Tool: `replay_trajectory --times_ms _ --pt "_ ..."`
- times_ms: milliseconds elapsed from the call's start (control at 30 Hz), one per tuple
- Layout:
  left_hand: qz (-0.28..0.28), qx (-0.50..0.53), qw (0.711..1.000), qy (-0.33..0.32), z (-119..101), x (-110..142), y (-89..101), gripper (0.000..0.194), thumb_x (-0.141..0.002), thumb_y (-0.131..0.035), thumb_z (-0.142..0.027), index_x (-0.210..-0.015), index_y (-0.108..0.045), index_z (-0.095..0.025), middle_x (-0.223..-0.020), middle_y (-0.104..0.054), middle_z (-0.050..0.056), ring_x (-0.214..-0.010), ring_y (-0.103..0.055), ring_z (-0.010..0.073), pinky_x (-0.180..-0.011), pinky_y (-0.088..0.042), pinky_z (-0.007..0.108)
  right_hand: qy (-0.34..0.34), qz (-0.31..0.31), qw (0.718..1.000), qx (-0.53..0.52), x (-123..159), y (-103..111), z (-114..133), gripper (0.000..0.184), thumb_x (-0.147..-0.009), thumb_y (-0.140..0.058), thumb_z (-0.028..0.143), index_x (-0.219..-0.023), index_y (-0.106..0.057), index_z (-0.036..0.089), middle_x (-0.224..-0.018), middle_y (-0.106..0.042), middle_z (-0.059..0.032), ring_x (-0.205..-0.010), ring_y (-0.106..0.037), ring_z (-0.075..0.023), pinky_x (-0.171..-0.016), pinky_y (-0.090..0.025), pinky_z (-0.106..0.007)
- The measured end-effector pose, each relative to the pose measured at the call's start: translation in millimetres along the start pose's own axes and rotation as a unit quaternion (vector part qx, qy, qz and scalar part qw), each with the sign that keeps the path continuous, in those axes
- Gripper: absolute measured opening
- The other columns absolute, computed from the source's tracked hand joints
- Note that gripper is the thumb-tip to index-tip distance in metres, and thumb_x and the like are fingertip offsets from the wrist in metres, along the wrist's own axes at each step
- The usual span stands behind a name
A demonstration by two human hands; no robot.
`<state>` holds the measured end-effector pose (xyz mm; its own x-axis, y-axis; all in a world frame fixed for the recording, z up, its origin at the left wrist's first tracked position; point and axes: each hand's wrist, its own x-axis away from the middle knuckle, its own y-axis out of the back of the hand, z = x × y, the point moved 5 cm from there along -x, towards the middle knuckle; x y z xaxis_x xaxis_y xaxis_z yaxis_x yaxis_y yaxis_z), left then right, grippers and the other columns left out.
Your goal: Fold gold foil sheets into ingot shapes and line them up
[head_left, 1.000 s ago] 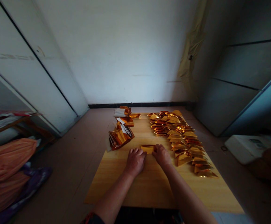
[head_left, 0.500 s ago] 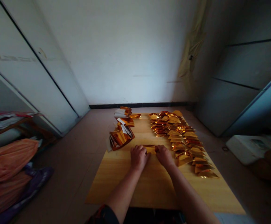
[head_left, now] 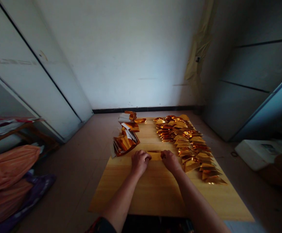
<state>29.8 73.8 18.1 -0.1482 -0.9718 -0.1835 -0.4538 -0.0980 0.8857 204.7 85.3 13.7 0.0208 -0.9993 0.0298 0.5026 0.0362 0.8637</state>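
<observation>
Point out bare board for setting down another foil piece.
Bare wooden board lies in front of the left hand and right hand on the gold foil strip; a narrower gap runs between the foil pile and the rows of gold foil triangles, which are crowded.

Pale wooden board (head_left: 155, 194) with gold foil triangles (head_left: 189, 145) and a crumpled foil heap (head_left: 125, 144)

Premises appear to be a domestic storeroom, dim view permitting: tiled floor (head_left: 65, 174), white wardrobe doors (head_left: 46, 81), orange bags (head_left: 7, 171) beside a wooden rack (head_left: 16, 131).
</observation>
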Motion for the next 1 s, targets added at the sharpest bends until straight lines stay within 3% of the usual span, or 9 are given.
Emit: replay_trajectory --times_ms 233,400,500,767,1000 --pt "-0.005 0.009 1.000 -0.014 3.8 2.9 -1.0 0.031 -0.077 -0.052 -0.004 -0.086 -0.069 -0.028 -0.093 -0.063 0.001 -0.097 -0.052 0.0172 -0.083 -0.035 0.032 -0.001 -0.002 1.000 0.014 1.5 -0.7 -0.3 0.026 -0.073 -0.050 0.005 -0.090 -0.064 0.018 -0.094 -0.059 -0.0049 -0.078 -0.055 -0.0124 -0.063 -0.034 -0.019" --pt "-0.036 0.008 0.998 -0.045 -1.3 5.1 -0.2 0.023 -0.079 -0.058 -0.019 -0.099 -0.066 -0.026 -0.098 -0.062 0.003 -0.098 -0.051 0.0202 -0.085 -0.036 0.034 0.002 -0.016 1.000 0.020 1.4 -1.9 1.5 0.019 -0.078 -0.050 0.009 -0.089 -0.064 0.016 -0.091 -0.058 -0.0056 -0.075 -0.054 -0.0120 -0.062 -0.032 -0.020" --pt "-0.049 0.013 0.997 -0.056 -2.0 5.1 -1.1 0.016 -0.077 -0.062 -0.021 -0.091 -0.066 -0.025 -0.093 -0.062 0.004 -0.094 -0.052 0.0207 -0.082 -0.037 0.034 0.000 -0.020 1.000 0.018 2.9 -1.0 3.0 0.019 -0.078 -0.050 0.009 -0.088 -0.064 0.016 -0.090 -0.057 -0.0052 -0.072 -0.054 -0.0117 -0.061 -0.032 -0.021" --pt "-0.066 0.052 0.991 -0.105 -4.7 8.0 0.9 0.017 -0.070 -0.055 -0.004 -0.073 -0.061 -0.019 -0.080 -0.061 0.002 -0.085 -0.053 0.0179 -0.075 -0.038 0.029 0.037 -0.043 0.998 -0.033 8.5 0.1 1.4 0.018 -0.068 -0.054 0.005 -0.078 -0.062 0.016 -0.085 -0.056 -0.0032 -0.072 -0.053 -0.0119 -0.063 -0.035 -0.020" --pt "-0.079 0.041 0.989 -0.121 -9.2 11.6 5.2 0.005 -0.074 -0.060 -0.017 -0.070 -0.060 -0.019 -0.081 -0.061 0.003 -0.085 -0.054 0.0185 -0.076 -0.039 0.031 0.056 -0.068 0.993 -0.081 8.8 1.3 -1.3 0.008 -0.065 -0.055 0.009 -0.066 -0.056 0.017 -0.078 -0.054 -0.0015 -0.069 -0.051 -0.0118 -0.062 -0.037 -0.020"
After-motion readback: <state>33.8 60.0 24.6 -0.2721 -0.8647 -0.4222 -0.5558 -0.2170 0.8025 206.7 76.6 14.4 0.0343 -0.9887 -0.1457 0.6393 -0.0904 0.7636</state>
